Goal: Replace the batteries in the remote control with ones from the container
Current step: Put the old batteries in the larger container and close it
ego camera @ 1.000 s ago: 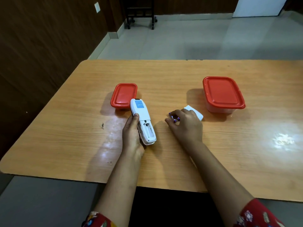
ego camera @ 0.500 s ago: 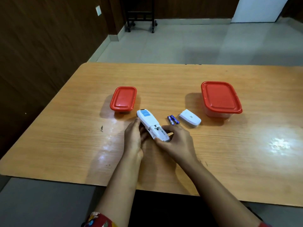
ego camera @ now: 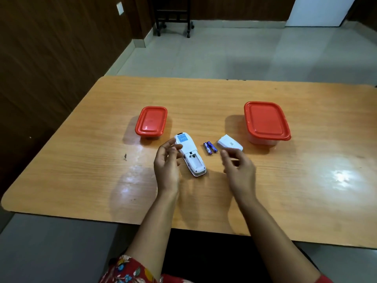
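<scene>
A white remote control [ego camera: 190, 155] lies face down on the wooden table [ego camera: 306, 180], its battery bay uncovered and bare. Two blue batteries [ego camera: 210, 147] lie side by side just right of it. The white battery cover [ego camera: 229, 144] rests further right. My left hand [ego camera: 167, 162] hovers at the remote's left side, fingers apart, holding nothing. My right hand [ego camera: 237, 166] is lifted to the right of the remote, below the cover, fingers loosely spread and holding nothing. A small container with a red lid [ego camera: 151, 121] stands behind the remote. A larger red-lidded container [ego camera: 266, 121] stands at the right.
Both containers are closed. A small dark speck [ego camera: 125, 156] marks the table left of my hands. A dark wood wall runs along the left, and a black wheeled stand [ego camera: 173, 17] is on the floor beyond the table.
Both hands have let go of the remote and drawn apart. One second ago my right hand was setting the batteries down near the cover; the remote now lies alone on the table.
</scene>
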